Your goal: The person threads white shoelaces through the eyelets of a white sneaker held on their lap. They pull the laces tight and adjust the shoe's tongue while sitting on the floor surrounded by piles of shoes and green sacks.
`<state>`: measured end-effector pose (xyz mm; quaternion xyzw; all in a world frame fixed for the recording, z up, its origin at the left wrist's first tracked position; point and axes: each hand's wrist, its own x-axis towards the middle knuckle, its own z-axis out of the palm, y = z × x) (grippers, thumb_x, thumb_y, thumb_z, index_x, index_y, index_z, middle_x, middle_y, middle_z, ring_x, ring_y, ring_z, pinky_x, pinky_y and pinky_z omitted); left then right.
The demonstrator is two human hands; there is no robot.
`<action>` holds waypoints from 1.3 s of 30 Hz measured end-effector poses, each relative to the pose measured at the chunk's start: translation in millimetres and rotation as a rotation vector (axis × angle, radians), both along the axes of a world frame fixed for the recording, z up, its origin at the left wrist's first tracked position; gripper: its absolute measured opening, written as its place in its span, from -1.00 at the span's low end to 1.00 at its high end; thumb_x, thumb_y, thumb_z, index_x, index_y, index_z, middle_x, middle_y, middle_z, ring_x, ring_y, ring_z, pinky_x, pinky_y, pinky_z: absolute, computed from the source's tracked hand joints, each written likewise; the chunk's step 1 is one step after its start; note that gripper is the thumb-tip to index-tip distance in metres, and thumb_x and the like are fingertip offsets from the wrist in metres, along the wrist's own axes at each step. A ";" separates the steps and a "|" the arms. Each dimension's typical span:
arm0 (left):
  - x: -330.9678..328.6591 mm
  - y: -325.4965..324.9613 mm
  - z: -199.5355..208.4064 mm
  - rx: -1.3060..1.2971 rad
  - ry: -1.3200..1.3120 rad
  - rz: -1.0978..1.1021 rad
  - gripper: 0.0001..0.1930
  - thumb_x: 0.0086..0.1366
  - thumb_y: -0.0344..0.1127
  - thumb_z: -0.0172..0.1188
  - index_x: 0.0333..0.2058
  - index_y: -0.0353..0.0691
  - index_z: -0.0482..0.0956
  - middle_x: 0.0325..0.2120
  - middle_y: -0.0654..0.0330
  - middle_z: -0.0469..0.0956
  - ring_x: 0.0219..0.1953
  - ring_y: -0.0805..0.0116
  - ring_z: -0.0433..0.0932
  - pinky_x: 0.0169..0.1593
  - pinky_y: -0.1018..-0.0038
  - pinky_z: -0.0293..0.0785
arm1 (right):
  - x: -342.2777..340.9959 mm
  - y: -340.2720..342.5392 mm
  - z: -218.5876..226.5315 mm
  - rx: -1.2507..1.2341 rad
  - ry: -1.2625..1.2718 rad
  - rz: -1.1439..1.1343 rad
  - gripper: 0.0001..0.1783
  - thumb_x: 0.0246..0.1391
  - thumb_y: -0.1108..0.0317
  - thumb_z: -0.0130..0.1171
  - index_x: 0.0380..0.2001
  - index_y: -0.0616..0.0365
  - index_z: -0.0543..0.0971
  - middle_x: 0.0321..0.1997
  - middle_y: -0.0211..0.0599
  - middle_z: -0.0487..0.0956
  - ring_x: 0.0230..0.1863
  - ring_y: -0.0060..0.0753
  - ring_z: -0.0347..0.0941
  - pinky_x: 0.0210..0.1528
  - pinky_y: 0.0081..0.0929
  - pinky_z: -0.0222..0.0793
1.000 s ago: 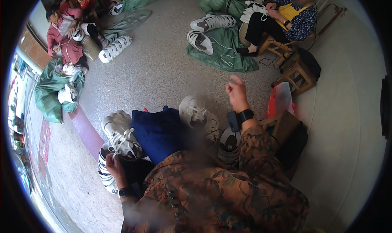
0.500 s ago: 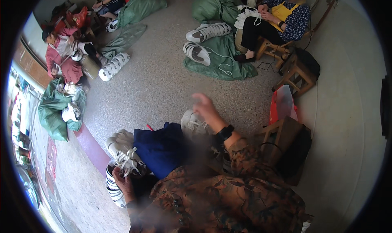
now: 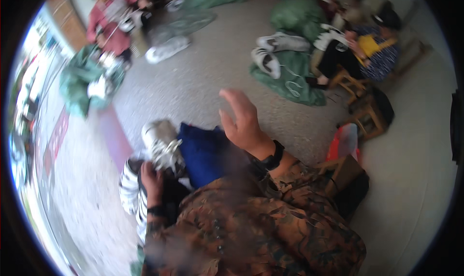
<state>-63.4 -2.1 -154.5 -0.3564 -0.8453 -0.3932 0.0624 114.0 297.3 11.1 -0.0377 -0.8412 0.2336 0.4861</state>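
My right hand (image 3: 244,123) is raised over the floor ahead of me. Its thumb and fingers are apart, and I see nothing between them. Lower at the left, my left hand (image 3: 152,181) is beside a stack of white shoe uppers with dark bands (image 3: 129,186). Motion blurs its fingers, so what they hold, if anything, cannot be made out. Just beyond that hand stands a whitish shoe upper (image 3: 162,136) with white laces tied loosely across it. A dark blue cloth (image 3: 200,155) lies over my lap, between the two hands.
At the right stand a red and clear plastic bag (image 3: 344,143) and wooden stools (image 3: 369,119). A green sack (image 3: 299,90) with white shoes on it lies ahead. Seated co-workers (image 3: 369,53) are at the far right and far left, near another green sack (image 3: 77,85).
The view has shifted, moving the far scene rightward and partly upward. My right hand is raised with thumb and fingers more clearly apart. My left hand has moved off the laces.
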 end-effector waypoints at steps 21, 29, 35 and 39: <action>-15.1 -23.8 -9.6 0.408 -0.375 0.015 -0.59 -0.02 -0.27 0.25 -0.17 -0.31 0.48 -0.23 -0.01 0.50 -0.18 0.02 0.51 -0.05 0.31 0.41 | -93.6 -154.5 -156.9 0.218 -0.588 0.404 -0.80 -0.26 0.51 0.15 -0.43 0.16 0.45 -0.44 -0.15 0.45 -0.32 -0.03 0.39 -0.33 -0.14 0.25; -7.9 -28.8 5.4 0.306 -0.054 -0.222 -0.83 0.01 -0.40 0.22 -0.36 -0.24 0.52 -0.43 0.14 0.54 -0.37 0.23 0.56 -0.24 0.42 0.47 | -77.3 -111.3 -61.5 -0.943 -0.283 0.461 -0.85 -0.05 0.57 0.16 -0.42 0.18 0.40 -0.49 -0.50 0.42 -0.44 -0.66 0.31 -0.38 -0.62 0.27; -12.6 -25.2 -5.3 0.517 -0.451 0.115 -0.94 0.08 -0.47 0.16 -0.43 -0.30 0.55 -0.54 0.20 0.54 -0.44 0.49 0.50 -0.31 0.56 0.43 | -85.4 -163.6 -105.6 0.144 -0.757 0.505 -0.76 -0.19 0.53 0.18 -0.43 0.22 0.34 -0.47 0.02 0.48 -0.36 0.16 0.42 -0.32 -0.16 0.31; -18.5 -36.7 -14.5 0.657 -0.609 0.156 -0.94 0.11 -0.46 0.16 -0.42 -0.32 0.54 -0.55 0.25 0.52 -0.45 0.56 0.44 -0.30 0.58 0.42 | -94.1 -179.7 -133.8 0.324 -0.890 0.428 -0.70 -0.19 0.49 0.19 -0.32 0.22 0.38 -0.38 -0.03 0.43 -0.30 0.08 0.39 -0.26 -0.16 0.31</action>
